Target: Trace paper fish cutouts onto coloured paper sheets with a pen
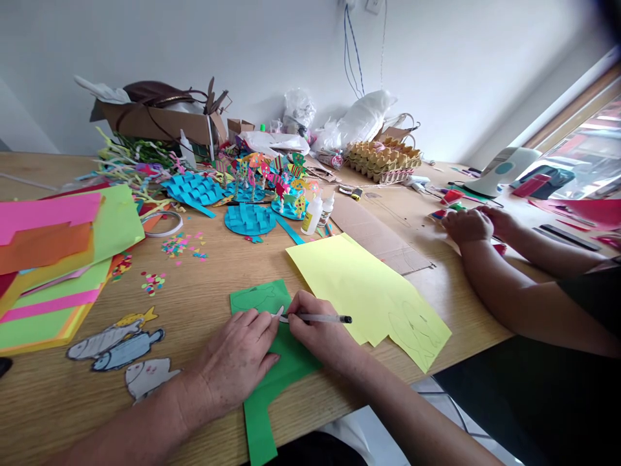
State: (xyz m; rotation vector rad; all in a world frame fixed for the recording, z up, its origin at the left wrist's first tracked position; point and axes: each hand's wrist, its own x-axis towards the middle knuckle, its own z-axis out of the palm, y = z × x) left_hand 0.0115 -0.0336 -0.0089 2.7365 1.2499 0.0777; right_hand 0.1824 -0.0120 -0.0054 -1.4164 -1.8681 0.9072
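— Grip, quick?
— Right hand (313, 323) clamped on a clear-barrelled pen (330, 318); left hand (237, 355) lay flat, thumb apart, seemingly pinning a white paper piece (280, 311) on green paper (294, 356) near the wooden table's (208, 291) edge.
— Step?
— Tracing, I'd judge. Next stroke called for a steady piece, pen hugging its edge.
— Hidden?
— Pen tip unclear, piece mostly covered. Yellow sheet's (344, 278) outlines were faint. Co-worker's hands (468, 226) hid their work.

The left hand (237, 357) lies extended, palm down; the right hand (317, 328) is curled in a pinch grip.
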